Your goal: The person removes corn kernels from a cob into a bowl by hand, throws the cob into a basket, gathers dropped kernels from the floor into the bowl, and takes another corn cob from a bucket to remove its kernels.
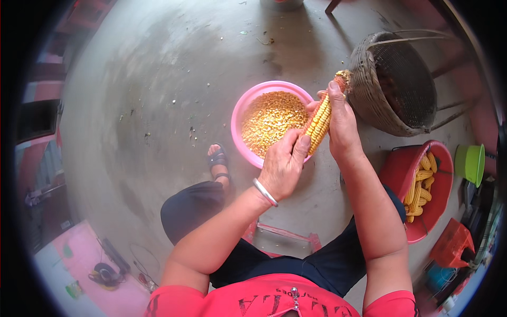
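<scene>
Both hands hold one ear of corn (320, 121) at a slant, over the right side of a pink basin (237, 130). The ear is partly stripped: yellow kernels remain along the near side, and reddish bare cob shows at the upper end and left edge. My left hand (283, 164), with a silver bangle on its wrist, grips the lower end, thumb on the kernels. My right hand (340, 119) is closed round the upper part, thumb near the top. Loose corn kernels (273, 123) fill much of the basin.
A wicker basket (362, 83) with a long handle lies tilted at the upper right. Below it, a red bucket (443, 190) holds several ears of corn (420, 190). A green tub (467, 162) and a red plastic container (451, 243) are farther right. A sandaled foot (218, 158) is left of the basin.
</scene>
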### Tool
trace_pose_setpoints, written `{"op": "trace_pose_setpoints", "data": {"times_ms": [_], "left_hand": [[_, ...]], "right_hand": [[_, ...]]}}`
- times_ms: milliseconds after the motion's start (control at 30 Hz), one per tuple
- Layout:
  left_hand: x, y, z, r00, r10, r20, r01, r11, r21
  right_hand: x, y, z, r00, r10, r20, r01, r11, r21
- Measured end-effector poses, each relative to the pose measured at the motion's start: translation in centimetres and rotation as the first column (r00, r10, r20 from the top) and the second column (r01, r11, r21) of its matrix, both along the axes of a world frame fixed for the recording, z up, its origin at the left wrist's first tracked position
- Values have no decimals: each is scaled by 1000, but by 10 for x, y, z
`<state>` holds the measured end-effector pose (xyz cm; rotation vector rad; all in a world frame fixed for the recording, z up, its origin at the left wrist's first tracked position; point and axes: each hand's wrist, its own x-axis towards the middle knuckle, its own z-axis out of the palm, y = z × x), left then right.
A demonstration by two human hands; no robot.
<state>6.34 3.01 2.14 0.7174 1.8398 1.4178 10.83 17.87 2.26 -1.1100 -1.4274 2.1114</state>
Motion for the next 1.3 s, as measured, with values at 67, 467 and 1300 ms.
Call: {"op": "trace_pose_setpoints", "data": {"times_ms": [67,467,1300], "left_hand": [[8,-1,9,997,-1,78,1,1000,-2],[-4,10,-1,842,104,530,-181,979,96],[-8,14,-4,976,31,216,-37,999,22]], "right_hand": [[3,3,-3,999,-16,32,14,999,51],[3,0,-2,998,-32,51,32,999,-7],[-1,-12,-8,984,17,180,-49,983,179]]}}
